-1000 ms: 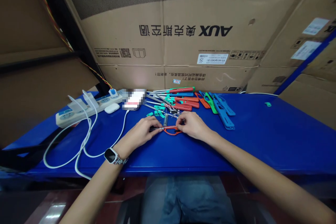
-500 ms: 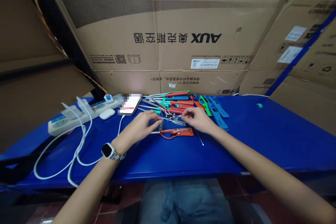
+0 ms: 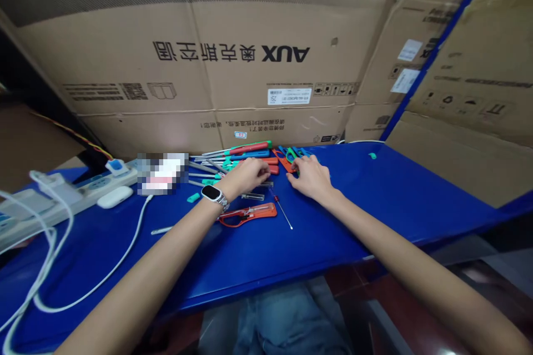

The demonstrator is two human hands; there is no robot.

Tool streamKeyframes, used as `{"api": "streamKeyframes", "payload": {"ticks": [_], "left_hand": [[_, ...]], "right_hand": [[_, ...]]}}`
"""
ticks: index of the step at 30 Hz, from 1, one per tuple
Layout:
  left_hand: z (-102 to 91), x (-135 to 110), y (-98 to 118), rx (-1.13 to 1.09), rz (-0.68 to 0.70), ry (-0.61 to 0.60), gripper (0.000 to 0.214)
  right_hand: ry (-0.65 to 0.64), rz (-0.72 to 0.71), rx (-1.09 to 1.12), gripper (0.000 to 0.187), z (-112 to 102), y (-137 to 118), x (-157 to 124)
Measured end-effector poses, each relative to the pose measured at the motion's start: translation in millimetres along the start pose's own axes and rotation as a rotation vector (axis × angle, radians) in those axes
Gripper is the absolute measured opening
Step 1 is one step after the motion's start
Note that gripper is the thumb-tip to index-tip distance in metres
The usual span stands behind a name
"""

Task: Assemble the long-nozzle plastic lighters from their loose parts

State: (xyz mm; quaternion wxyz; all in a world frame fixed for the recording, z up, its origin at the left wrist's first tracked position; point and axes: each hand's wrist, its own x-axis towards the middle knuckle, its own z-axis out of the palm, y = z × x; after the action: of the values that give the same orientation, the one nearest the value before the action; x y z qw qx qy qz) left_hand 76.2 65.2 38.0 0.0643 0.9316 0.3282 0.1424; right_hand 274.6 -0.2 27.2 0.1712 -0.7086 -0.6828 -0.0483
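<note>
My left hand (image 3: 250,175), watch on the wrist, hangs over the front of a pile of long-nosed utility lighters. Its fingers are curled together, and what they hold, if anything, is hidden. Just right of it, my right hand (image 3: 311,176) has thumb and fingers apart beside an orange handle shell (image 3: 283,161) and a few green and blue shells (image 3: 307,152). Below the left hand lie a clear fuel tank (image 3: 252,197) and a thin wire (image 3: 283,214) with a white tip. An orange lighter half (image 3: 262,211) with inner parts showing lies nearer the front.
Finished-looking lighters (image 3: 250,148) with red and blue handles lie at the back against a cardboard wall (image 3: 233,105). To the left are a phone (image 3: 164,173), a white earbud case (image 3: 115,197), a power strip (image 3: 100,183) and white cables (image 3: 133,244). A green scrap (image 3: 372,156) lies right.
My view has turned to the right. My left hand has moved forward and right, away from the orange lighter half, toward the pile. My right hand's pinch has loosened, now near the shells.
</note>
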Motion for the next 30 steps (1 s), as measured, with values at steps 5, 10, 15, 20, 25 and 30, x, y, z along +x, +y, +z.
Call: {"api": "streamKeyframes", "payload": {"ticks": [5,10,15,20,25,30], "left_hand": [[13.2,43.1,7.5,0.123,0.027,0.0,0.017],[20.6,69.1,6.5,0.204,0.02,0.015,0.02],[19.6,67.9,2.4,0.229,-0.008,0.063,0.023],[4.4,41.6,-5.0,0.175,0.074,0.209,0.029],[-18.4,-11.1,-12.5,0.089,0.093,0.269,0.026],[-30.8,-70.2,-17.4,-0.105,0.075,0.339,0.018]], "right_hand": [[-0.005,-0.038,-0.128,0.03,8.4,2.1,9.6],[-0.044,-0.103,-0.186,0.026,15.0,0.1,22.4],[0.008,-0.076,-0.022,0.021,11.5,0.6,23.1],[0.143,0.015,0.415,0.01,-2.3,5.6,6.5],[0.04,-0.062,0.995,0.022,-8.4,9.9,-11.9],[-0.297,0.074,1.382,0.031,-3.0,-2.2,-17.2]]}}
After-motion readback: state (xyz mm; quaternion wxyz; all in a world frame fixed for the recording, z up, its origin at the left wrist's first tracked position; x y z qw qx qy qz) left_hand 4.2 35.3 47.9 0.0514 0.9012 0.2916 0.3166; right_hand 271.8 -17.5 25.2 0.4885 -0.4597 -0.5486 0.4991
